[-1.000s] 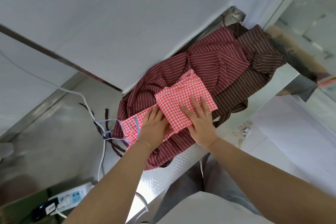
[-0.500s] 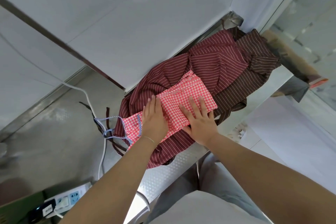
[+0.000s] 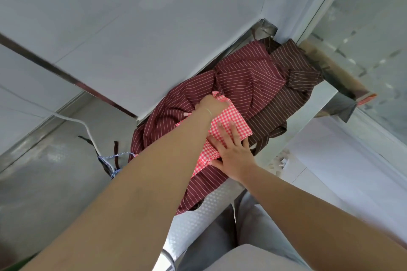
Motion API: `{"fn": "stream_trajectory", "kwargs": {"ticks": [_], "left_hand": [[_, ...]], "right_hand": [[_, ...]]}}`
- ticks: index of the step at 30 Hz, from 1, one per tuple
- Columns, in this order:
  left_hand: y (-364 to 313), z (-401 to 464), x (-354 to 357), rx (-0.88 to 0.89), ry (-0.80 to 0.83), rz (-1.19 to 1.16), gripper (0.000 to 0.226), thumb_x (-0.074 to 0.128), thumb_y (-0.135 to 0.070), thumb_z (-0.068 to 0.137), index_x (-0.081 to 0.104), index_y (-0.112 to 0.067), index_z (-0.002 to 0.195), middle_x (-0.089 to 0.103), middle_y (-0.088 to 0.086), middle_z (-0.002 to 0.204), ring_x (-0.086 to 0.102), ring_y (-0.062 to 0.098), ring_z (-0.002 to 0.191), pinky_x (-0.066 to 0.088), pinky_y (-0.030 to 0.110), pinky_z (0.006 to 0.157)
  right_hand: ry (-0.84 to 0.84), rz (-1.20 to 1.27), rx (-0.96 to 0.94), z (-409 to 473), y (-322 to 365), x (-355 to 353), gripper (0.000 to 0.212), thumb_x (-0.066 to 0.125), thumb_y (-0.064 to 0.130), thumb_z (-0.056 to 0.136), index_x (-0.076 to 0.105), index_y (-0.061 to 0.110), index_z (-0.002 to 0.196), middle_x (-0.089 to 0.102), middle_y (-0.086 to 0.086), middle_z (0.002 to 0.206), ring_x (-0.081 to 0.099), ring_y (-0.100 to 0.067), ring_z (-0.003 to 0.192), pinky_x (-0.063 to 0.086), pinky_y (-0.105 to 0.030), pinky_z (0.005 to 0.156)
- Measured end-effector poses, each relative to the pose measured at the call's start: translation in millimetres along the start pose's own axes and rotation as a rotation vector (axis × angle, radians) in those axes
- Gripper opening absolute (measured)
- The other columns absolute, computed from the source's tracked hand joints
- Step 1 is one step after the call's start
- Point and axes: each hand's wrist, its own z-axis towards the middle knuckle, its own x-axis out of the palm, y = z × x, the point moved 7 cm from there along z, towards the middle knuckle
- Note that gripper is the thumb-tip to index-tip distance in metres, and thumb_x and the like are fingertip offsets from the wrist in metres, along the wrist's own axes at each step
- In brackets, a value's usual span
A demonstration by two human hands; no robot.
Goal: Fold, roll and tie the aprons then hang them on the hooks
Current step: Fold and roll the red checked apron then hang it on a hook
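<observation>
Your right hand (image 3: pixel 234 154) presses flat, fingers spread, on the folded checked apron (image 3: pixel 231 122); your left hand (image 3: pixel 210 105) grips its far edge, atop the striped aprons (image 3: pixel 248 81).

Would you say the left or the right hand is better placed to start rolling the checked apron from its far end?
Left, probably: the left hand already grips the red checked apron at its far edge, while the right hand presses flat.
</observation>
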Motion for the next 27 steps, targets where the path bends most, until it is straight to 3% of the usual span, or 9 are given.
{"fn": "stream_trajectory", "kwargs": {"ticks": [3, 7, 11, 14, 17, 20, 23, 25, 27], "left_hand": [[-5.7, 6.3, -12.2, 0.076, -0.060, -0.143, 0.034, 0.049, -0.023, 0.097, 0.062, -0.002, 0.120, 0.064, 0.015, 0.119, 0.060, 0.030, 0.109, 0.048, 0.036, 0.096], [-6.6, -10.6, -44.8, 0.151, -0.215, -0.391, 0.028, 0.042, -0.006, 0.098, 0.062, -0.011, 0.079, 0.063, 0.001, 0.073, 0.056, 0.014, 0.066, 0.050, 0.031, 0.077], [3.8, -46.6, -57.9, 0.197, -0.131, -0.980, 0.030, 0.034, -0.020, 0.104, 0.052, -0.013, 0.082, 0.047, -0.004, 0.045, 0.043, 0.012, 0.043, 0.052, 0.033, 0.066], [26.2, -74.7, -46.1, 0.238, -0.161, -0.678, 0.042, 0.026, -0.036, 0.105, 0.052, -0.013, 0.080, 0.048, -0.006, 0.053, 0.043, 0.012, 0.046, 0.045, 0.031, 0.058], [48.6, -86.6, -22.5, 0.346, -0.188, -0.234, 0.040, 0.030, -0.034, 0.104, 0.054, -0.009, 0.084, 0.059, -0.020, 0.086, 0.058, 0.010, 0.073, 0.051, 0.031, 0.080], [61.9, -94.3, 2.6, 0.490, -0.186, -0.031, 0.027, 0.035, -0.023, 0.103, 0.059, -0.015, 0.094, 0.061, -0.005, 0.104, 0.057, 0.011, 0.100, 0.048, 0.039, 0.098], [70.6, -101.7, 24.9, 0.579, -0.241, 0.208, 0.039, 0.034, -0.029, 0.103, 0.048, -0.018, 0.138, 0.035, -0.002, 0.152, 0.026, 0.013, 0.142, 0.020, 0.035, 0.120], [78.5, -105.4, 36.2, 0.593, -0.279, 0.394, 0.053, 0.022, -0.039, 0.103, 0.023, -0.017, 0.151, 0.007, -0.004, 0.160, -0.005, 0.011, 0.147, 0.000, 0.032, 0.121], [88.7, -106.6, 47.0, 0.580, -0.306, 0.527, 0.062, 0.010, -0.046, 0.099, 0.009, -0.014, 0.152, -0.003, 0.000, 0.160, -0.015, 0.013, 0.146, -0.005, 0.033, 0.120]], "right_hand": [[0.003, 0.003, 0.007, 1.1, -2.4, 0.2, 0.083, 0.003, 0.079, 0.074, -0.016, 0.044, 0.147, -0.034, 0.004, 0.153, -0.039, -0.030, 0.136, -0.014, -0.061, 0.102], [0.033, 0.000, 0.020, -0.7, -2.9, 0.1, 0.082, 0.018, 0.076, 0.080, -0.018, 0.044, 0.147, -0.031, 0.002, 0.156, -0.038, -0.030, 0.137, -0.017, -0.059, 0.102], [0.043, 0.022, 0.028, -2.1, -2.7, -1.0, 0.083, 0.019, 0.076, 0.079, -0.017, 0.045, 0.147, -0.030, 0.002, 0.157, -0.038, -0.028, 0.137, -0.017, -0.059, 0.102], [0.051, 0.023, 0.035, -2.5, -2.2, -2.7, 0.083, 0.019, 0.076, 0.080, -0.018, 0.043, 0.147, -0.031, 0.002, 0.156, -0.040, -0.028, 0.135, -0.016, -0.059, 0.103], [0.061, 0.031, 0.034, -3.6, -1.0, -2.9, 0.084, 0.019, 0.077, 0.081, -0.021, 0.043, 0.146, -0.033, 0.002, 0.155, -0.041, -0.027, 0.135, -0.014, -0.059, 0.106], [0.088, 0.030, 0.049, -5.0, -0.2, -3.5, 0.083, 0.022, 0.076, 0.083, -0.020, 0.042, 0.147, -0.035, 0.002, 0.154, -0.041, -0.027, 0.135, -0.008, -0.061, 0.110], [0.110, 0.025, 0.058, -6.0, -0.9, -5.2, 0.084, 0.011, 0.079, 0.080, -0.017, 0.039, 0.148, -0.036, 0.003, 0.153, -0.041, -0.028, 0.134, -0.003, -0.062, 0.113], [0.066, 0.043, 0.049, -6.4, -1.9, -7.3, 0.088, 0.001, 0.080, 0.072, -0.017, 0.037, 0.146, -0.030, 0.003, 0.155, -0.037, -0.028, 0.137, 0.001, -0.062, 0.113], [0.001, 0.086, 0.047, -8.8, -3.6, -12.8, 0.089, 0.011, 0.077, 0.076, -0.001, 0.033, 0.152, -0.013, 0.004, 0.159, -0.023, -0.028, 0.143, 0.011, -0.063, 0.115]]}}
